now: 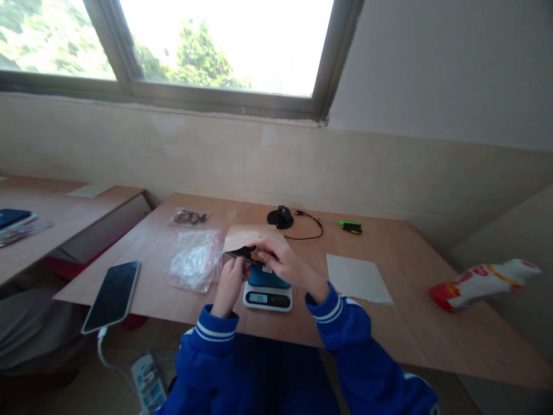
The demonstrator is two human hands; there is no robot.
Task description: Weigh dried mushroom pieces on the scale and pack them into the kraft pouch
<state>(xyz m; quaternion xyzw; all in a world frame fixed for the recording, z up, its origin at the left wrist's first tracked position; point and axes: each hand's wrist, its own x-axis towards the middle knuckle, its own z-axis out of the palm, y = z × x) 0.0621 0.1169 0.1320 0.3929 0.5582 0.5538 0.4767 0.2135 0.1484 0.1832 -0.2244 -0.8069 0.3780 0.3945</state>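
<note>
A brown paper envelope point(248, 235) is held over a small white digital scale point(268, 307) with a lit display and a blue-green top. My left hand point(233, 279) pinches the envelope's near left edge, where a dark opening shows. At the right side of that opening, my right hand point(280, 259) is closed on a small brown piece, its fingertips partly at the envelope's mouth. What lies inside the envelope is too dark to make out.
Clear plastic bags point(195, 259) and a phone point(113, 294) on a cable lie left. Behind are a bagged item point(189, 217), a black round device point(280, 217) with a cable and screwdrivers point(349, 226). White paper point(358, 279) and a bottle point(479, 283) stand right.
</note>
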